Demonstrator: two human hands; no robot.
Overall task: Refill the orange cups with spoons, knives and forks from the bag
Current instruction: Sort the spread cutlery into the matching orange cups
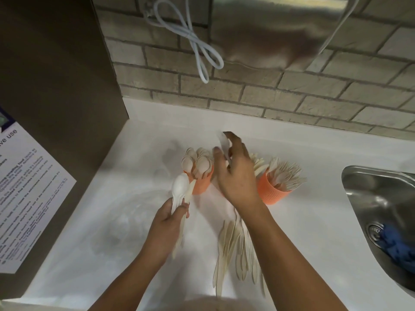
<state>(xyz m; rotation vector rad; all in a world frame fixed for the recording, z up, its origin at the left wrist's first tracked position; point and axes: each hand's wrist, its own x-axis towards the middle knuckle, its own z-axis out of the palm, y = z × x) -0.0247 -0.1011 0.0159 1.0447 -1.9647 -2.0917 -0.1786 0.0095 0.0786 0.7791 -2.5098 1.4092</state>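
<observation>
Beside the spoon cup [200, 187], left fingers [184, 207] grip several spoons [180, 184] while right fingers [234, 139] pinch one blurred white utensil [224, 142].

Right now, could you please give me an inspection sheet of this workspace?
Surface: white counter; a loose cutlery pile lies on it.
Job's things: spoon cup and fork cup are full; knives show behind the right hand, their cup hidden; clear bag at left, blurred.
Clutter: blue cloth in the sink.
Hands: left hand grips white spoons; right hand pinches a pale utensil above the cups.
Cables: white cable looped on the brick wall, off the counter.
Surroundings: printed notice at left.
</observation>
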